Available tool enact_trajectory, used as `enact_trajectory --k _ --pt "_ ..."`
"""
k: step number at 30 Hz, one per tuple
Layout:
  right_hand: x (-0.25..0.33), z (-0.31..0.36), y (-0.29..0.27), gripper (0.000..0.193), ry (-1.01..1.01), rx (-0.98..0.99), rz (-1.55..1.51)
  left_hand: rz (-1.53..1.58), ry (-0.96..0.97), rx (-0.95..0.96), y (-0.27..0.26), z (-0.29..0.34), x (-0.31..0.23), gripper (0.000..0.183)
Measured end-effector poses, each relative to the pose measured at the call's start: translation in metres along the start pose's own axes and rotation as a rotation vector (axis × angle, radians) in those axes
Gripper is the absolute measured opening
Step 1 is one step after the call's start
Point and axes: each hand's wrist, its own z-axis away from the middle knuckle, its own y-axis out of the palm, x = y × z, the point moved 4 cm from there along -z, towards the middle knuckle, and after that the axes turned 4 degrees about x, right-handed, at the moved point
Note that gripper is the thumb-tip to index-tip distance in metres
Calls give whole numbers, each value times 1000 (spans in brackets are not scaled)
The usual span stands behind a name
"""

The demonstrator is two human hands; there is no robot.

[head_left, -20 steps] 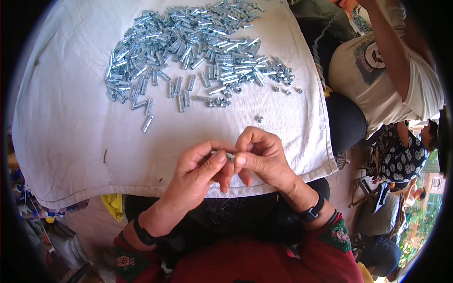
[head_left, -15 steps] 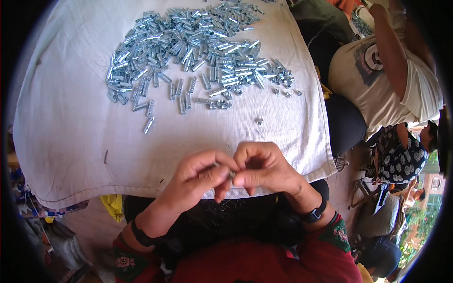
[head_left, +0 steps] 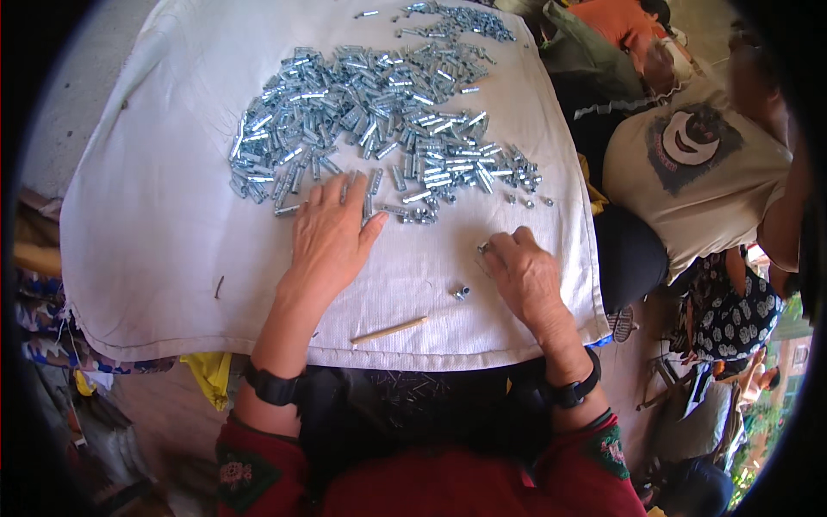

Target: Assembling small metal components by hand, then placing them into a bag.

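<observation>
Shiny metal tubes [head_left: 349, 108] lie in a wide heap on the white cloth [head_left: 164, 258]. My left hand [head_left: 332, 228] is spread palm down at the near edge of this heap, its fingertips over several tubes. To the right, my right hand [head_left: 523, 276] has its fingers bent downward, closed around a small metal nut [head_left: 482, 248] that shows at the fingertips. A small metal fitting [head_left: 462, 293] lies on the cloth just left of that hand. Nearer to me rests a thin pale stick [head_left: 389, 331].
A second, smaller heap of metal pieces [head_left: 469, 21] is at the far edge. Loose nuts [head_left: 528, 202] lie right of the tubes. A person in a beige shirt [head_left: 698, 164] sits close by the table's right side. Yellow cloth [head_left: 205, 379] hangs below the front edge.
My hands, which were together near the front edge, have parted. The left went forward to the tubes, the right to the lone nut. The fitting and the stick now show on the cloth.
</observation>
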Motion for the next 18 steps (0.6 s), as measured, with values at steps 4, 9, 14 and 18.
enact_trajectory --k 4,9,14,18 --pt "3 3 3 13 39 75 -76 0 -63 276 18 -3 -1 33" --pt "6 1 3 13 14 95 -90 87 -9 265 11 12 -8 23" --pt "14 -5 2 14 -51 69 -154 301 49 288 0 32 -21 17" --pt "16 -8 10 16 -72 64 -138 261 14 318 -4 31 -21 16"
